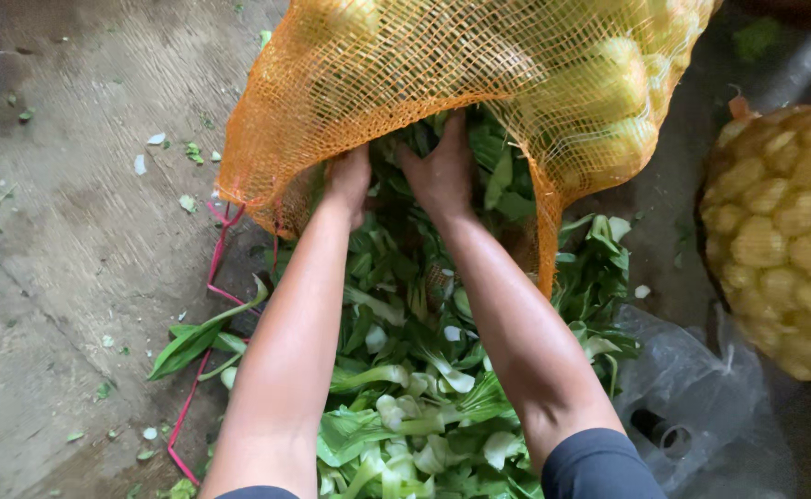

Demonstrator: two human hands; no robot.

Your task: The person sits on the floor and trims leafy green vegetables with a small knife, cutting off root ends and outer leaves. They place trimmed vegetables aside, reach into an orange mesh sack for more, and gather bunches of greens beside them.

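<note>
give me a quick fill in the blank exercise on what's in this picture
1. Both hands, the left hand and the right hand, reach into the mouth of an ____ mesh sack.
2. The leafy greens spilling from the sack are ____ in colour.
3. The cord trailing over the concrete floor is ____.
4. A second full net bag lies at the ____ edge of the view.

Missing words: orange; green; pink; right

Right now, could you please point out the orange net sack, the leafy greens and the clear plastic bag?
orange net sack (405, 83): head view, on its mesh wall.
leafy greens (405, 407): head view, on the pale stalks.
clear plastic bag (701, 388): head view, on its crumpled film.
</note>
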